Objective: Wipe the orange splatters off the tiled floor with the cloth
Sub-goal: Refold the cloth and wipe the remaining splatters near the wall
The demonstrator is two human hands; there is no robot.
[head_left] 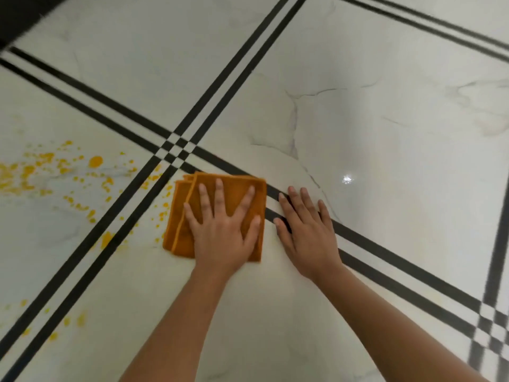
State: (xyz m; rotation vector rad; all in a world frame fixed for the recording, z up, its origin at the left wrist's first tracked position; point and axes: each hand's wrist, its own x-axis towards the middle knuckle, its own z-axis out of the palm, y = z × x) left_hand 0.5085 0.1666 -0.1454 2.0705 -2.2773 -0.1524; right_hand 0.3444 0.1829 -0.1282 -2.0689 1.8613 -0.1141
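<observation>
A folded orange cloth [185, 213] lies flat on the white marble-look tiled floor [371, 139], just below the crossing of the black stripes. My left hand [223, 235] presses down on it, palm flat and fingers spread. Beside the cloth on the right, my right hand [305, 230] rests flat on the bare floor across a black stripe and holds nothing. Orange splatters [95, 161] dot the tile to the left of the cloth. Smaller drops [162, 213] sit close to the cloth's left edge, and more [80, 319] lie at the lower left.
Paired black stripes [176, 150] cross the floor diagonally and meet above the cloth. Another crossing [487, 323] is at the lower right. A dark edge [22, 15] fills the top left corner. A light glare [347, 179] shines on the tile right of my hands.
</observation>
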